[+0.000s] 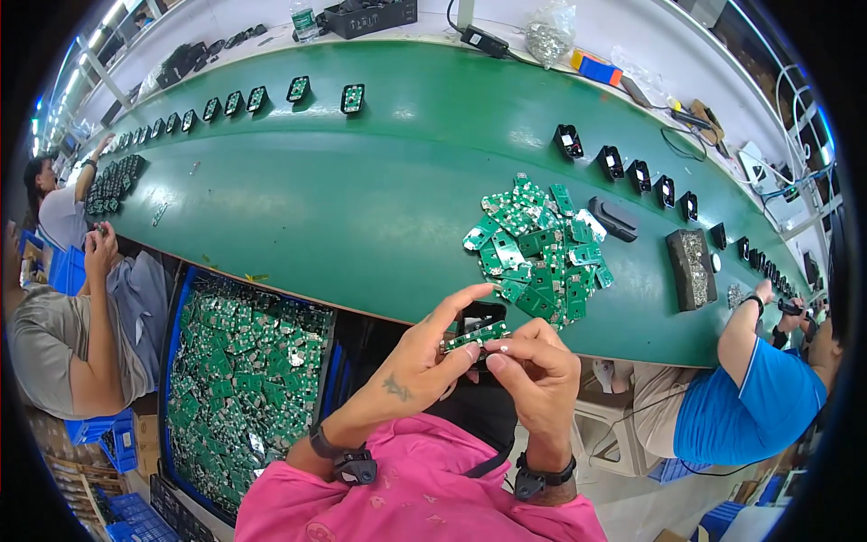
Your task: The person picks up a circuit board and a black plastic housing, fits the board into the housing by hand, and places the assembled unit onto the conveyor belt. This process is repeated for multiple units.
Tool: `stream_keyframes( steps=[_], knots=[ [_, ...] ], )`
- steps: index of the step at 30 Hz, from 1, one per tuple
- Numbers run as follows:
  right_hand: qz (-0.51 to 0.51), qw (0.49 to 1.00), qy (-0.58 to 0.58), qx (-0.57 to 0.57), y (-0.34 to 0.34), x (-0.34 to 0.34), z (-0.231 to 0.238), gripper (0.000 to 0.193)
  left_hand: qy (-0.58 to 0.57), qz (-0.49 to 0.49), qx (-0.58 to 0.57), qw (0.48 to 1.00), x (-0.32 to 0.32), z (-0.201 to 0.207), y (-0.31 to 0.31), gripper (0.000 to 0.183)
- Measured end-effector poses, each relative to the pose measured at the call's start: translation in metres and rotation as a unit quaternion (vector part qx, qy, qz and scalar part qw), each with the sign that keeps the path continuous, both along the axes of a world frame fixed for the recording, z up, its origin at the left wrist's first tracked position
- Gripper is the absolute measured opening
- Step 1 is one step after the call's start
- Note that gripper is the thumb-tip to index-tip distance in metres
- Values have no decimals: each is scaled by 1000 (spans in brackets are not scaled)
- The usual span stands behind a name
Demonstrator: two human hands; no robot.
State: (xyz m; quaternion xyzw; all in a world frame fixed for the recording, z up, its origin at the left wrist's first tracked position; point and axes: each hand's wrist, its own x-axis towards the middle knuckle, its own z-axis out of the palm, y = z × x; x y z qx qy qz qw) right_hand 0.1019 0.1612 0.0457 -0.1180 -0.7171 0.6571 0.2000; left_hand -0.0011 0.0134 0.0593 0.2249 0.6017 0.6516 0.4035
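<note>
Close to the table's front edge, a small black plastic case [483, 313] is in my left hand [411, 375], whose thumb and index finger curve around it. A green circuit board [474, 338] lies tilted at the near side of the case, under my left thumb. My right hand [542, 370] pinches the board's right end between thumb and fingertips. Whether the board sits inside the case or only against it, I cannot tell. Just beyond my hands, loose green circuit boards [537, 244] form a heap on the green table [361, 208].
A deep bin [248, 361] full of circuit boards stands at my left. Black cases with boards [352, 98] line the far left; more cases [611, 163] run along the right, near a dark closed case [613, 219] and a grey block [692, 269]. Co-workers [754, 388] sit on both sides.
</note>
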Motion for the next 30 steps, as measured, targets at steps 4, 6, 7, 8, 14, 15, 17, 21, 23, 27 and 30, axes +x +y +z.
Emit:
stream_keyframes(
  steps=[4,6,7,8,14,15,17,21,23,27,30],
  knots=[
    [-41,998,46,-24,-9,-2,-4,14,1,1,28,1000,4,-2,-1,62],
    [-57,997,51,-31,-13,-2,-3,12,-9,-10,41,999,5,1,-2,63],
    [-65,997,35,24,-13,-1,-3,9,5,2,20,1000,6,5,-1,65],
    [-72,994,19,78,-13,0,-3,6,19,13,-1,1000,6,8,0,66],
    [-61,966,98,232,-21,-5,-1,2,328,58,19,943,7,-9,4,66],
    [-58,966,98,231,-20,-5,-1,2,327,60,17,943,8,-9,3,66],
    [-65,942,77,319,-17,-3,5,3,379,94,4,921,11,-7,3,65],
    [-6,921,51,387,-6,-5,20,6,405,93,4,909,9,0,-1,67],
    [50,914,45,400,-3,-7,29,10,397,91,-6,913,11,2,-1,70],
    [79,915,44,392,1,-11,35,10,410,91,12,907,10,5,-2,72],
    [92,917,37,385,1,-12,37,10,404,87,10,911,11,5,-3,73]
  ],
)
